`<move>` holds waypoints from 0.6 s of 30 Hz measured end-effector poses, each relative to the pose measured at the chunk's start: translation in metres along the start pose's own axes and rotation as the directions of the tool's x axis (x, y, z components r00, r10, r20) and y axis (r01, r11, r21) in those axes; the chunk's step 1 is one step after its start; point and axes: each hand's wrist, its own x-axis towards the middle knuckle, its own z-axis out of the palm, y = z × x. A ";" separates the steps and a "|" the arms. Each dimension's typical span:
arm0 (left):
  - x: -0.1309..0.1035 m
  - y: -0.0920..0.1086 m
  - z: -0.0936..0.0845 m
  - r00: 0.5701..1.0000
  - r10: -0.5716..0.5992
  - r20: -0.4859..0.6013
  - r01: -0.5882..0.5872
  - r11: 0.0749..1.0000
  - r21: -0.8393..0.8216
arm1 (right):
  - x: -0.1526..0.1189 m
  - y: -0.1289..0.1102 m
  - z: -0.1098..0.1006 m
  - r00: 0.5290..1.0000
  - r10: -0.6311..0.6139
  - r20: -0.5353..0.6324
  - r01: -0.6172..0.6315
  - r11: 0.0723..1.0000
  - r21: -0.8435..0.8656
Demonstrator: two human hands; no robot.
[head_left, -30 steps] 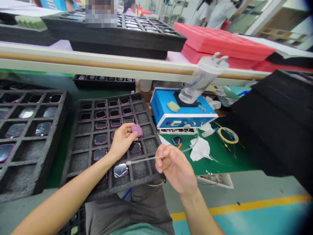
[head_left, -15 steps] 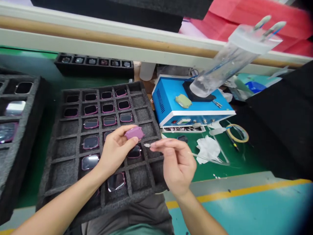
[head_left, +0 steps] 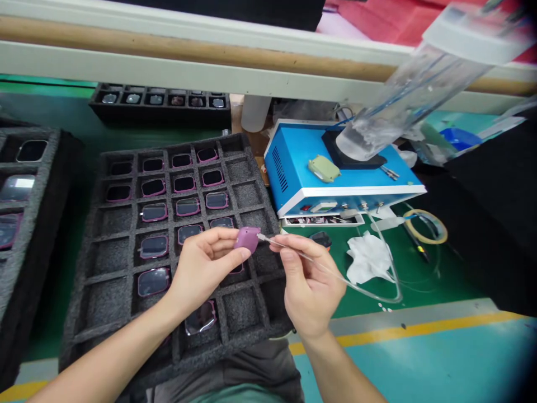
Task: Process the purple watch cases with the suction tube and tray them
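Between thumb and fingers, my left hand (head_left: 203, 266) pinches a purple watch case (head_left: 246, 239), tilted, over a dark foam tray. My right hand (head_left: 312, 280) is closed around a thin clear tube (head_left: 373, 295) with a small whitish tip (head_left: 263, 238). That tip is at the right edge of the case; whether it goes in or only touches I cannot tell. Beneath both hands, the foam tray (head_left: 240, 309) has purple-framed watch cases with dark screens in many compartments, while others are bare. My left hand hides some of them.
Right of the tray stands a blue machine (head_left: 293, 151) with a green watch case (head_left: 324, 168) and a clear cylinder (head_left: 403, 106) on top. Crumpled tissue (head_left: 369, 258) and a tape roll (head_left: 440, 232) lie beside it. Another foam tray (head_left: 52, 179) is at left; a shelf edge (head_left: 168, 70) crosses behind.
The whitish tip and the purple watch case, apart before, now meet. My left hand has turned the case and moved it slightly right. The camera view has shifted a little.
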 end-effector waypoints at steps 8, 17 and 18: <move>-0.003 0.001 0.002 1.000 0.010 -0.004 -0.010 1.000 0.024 | -0.006 0.002 -0.001 0.999 -0.029 0.044 0.029 1.000 0.000; -0.003 -0.001 0.002 1.000 0.014 0.011 -0.014 1.000 -0.008 | -0.001 0.001 0.000 0.992 -0.061 0.109 0.067 0.996 -0.057; -0.003 -0.001 0.002 1.000 0.013 0.011 -0.013 1.000 -0.013 | -0.001 0.001 -0.001 0.993 -0.057 0.106 0.063 0.996 -0.059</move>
